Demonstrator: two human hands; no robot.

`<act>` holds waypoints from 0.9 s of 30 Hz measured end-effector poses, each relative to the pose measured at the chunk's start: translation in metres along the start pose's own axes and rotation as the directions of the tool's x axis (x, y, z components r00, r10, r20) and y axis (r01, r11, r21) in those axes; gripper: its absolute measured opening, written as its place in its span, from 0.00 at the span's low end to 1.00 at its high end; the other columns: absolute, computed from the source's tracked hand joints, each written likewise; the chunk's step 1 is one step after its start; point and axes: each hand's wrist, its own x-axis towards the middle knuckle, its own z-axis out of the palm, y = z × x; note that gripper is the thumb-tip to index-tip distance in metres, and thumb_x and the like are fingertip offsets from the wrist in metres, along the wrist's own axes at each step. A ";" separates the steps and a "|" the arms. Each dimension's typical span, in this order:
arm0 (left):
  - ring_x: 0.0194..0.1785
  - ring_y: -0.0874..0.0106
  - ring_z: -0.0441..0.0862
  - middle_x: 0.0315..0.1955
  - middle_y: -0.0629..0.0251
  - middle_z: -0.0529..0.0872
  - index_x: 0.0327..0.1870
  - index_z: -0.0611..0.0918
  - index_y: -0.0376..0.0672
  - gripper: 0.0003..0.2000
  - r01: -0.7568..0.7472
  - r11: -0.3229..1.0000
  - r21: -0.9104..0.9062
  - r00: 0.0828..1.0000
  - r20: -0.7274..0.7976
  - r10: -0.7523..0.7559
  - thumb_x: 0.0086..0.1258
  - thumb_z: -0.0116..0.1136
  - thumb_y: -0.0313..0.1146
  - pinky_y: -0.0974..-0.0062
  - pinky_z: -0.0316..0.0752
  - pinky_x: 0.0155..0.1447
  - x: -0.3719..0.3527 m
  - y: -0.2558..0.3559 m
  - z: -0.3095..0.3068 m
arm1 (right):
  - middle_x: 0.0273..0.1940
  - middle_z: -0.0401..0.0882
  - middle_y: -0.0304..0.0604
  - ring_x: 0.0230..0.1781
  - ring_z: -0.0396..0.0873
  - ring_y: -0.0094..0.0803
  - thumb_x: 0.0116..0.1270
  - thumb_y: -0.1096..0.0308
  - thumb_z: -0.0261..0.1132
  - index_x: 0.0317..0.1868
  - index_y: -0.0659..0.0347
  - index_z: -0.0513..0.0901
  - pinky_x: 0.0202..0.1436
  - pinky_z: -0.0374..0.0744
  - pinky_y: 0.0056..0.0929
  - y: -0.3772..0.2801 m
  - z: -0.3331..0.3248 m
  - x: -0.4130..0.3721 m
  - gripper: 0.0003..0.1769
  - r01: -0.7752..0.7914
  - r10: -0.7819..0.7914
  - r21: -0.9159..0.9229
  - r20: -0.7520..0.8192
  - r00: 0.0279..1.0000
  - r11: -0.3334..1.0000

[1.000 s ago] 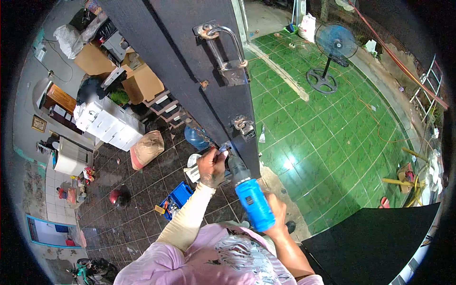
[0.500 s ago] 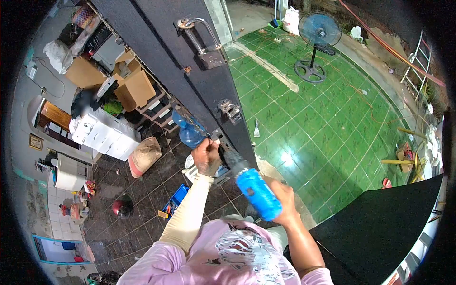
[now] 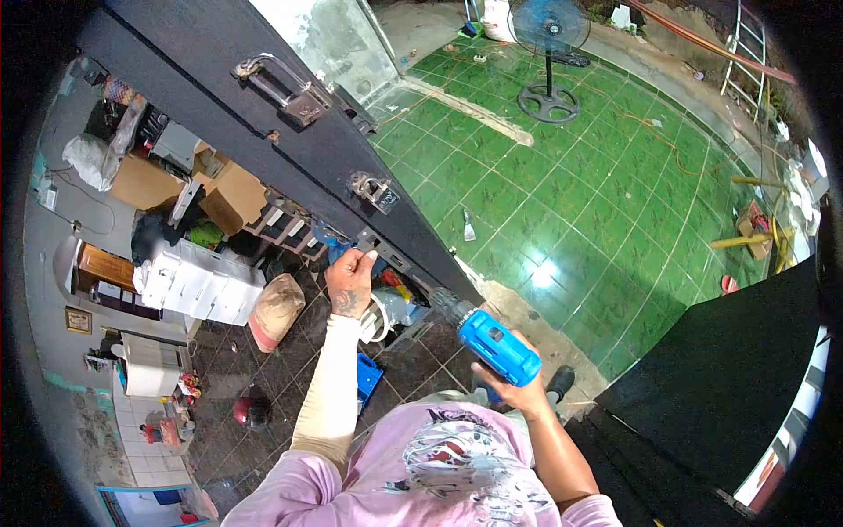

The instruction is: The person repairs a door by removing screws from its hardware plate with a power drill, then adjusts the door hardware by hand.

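A dark door [image 3: 255, 114] crosses the view diagonally, with a metal lock plate [image 3: 397, 260] set in its edge. My left hand [image 3: 349, 279], in a cream sleeve, is closed at the plate's upper end, thumb and fingers pinched together; whatever lies between them is too small to make out. My right hand [image 3: 509, 382] grips a blue cordless drill [image 3: 499, 344]. The drill's dark chuck points up and left toward the lower part of the door edge, apart from my left hand. Its tip is hard to see. A padlock [image 3: 374, 191] and a metal pull handle [image 3: 285, 92] are on the door face.
Beyond the door, a putty knife [image 3: 468, 226] lies on green tiles [image 3: 562, 193] near a standing fan [image 3: 549, 61]. A white bucket [image 3: 379, 321] and blue toolbox [image 3: 369, 379] stand below my left arm. Cardboard boxes [image 3: 233, 189] and white drawers [image 3: 206, 281] are at left.
The drill has drawn away from my left hand, down and right. My left hand has shifted slightly left and stays at the door edge. The whole view has turned, tilting the door further.
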 end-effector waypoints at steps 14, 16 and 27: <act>0.19 0.76 0.64 0.14 0.65 0.71 0.33 0.83 0.37 0.12 -0.018 0.989 0.144 0.999 0.041 0.013 0.68 0.65 0.39 0.72 0.64 0.27 0.002 0.021 -0.016 | 0.40 0.83 0.42 0.40 0.82 0.27 0.55 0.73 0.75 0.47 0.65 0.80 0.48 0.79 0.28 0.000 0.050 0.020 0.19 -0.058 0.085 0.244 -0.099 0.992 0.968; 0.21 0.84 0.62 0.13 0.71 0.70 0.30 0.82 0.35 0.11 -0.033 0.984 0.175 0.999 0.036 0.027 0.67 0.64 0.34 0.76 0.60 0.25 0.004 0.026 -0.016 | 0.39 0.83 0.42 0.39 0.81 0.27 0.56 0.73 0.74 0.46 0.65 0.80 0.48 0.78 0.27 -0.010 0.053 0.030 0.18 -0.032 0.057 0.238 -0.097 0.994 0.971; 0.17 0.60 0.68 0.12 0.58 0.71 0.26 0.78 0.39 0.12 -0.157 0.933 0.324 0.985 0.120 0.124 0.68 0.61 0.35 0.61 0.62 0.29 0.011 0.029 -0.021 | 0.39 0.84 0.42 0.40 0.82 0.28 0.56 0.72 0.75 0.47 0.64 0.80 0.48 0.78 0.28 -0.023 0.070 0.052 0.19 0.031 -0.015 0.186 -0.083 0.996 0.982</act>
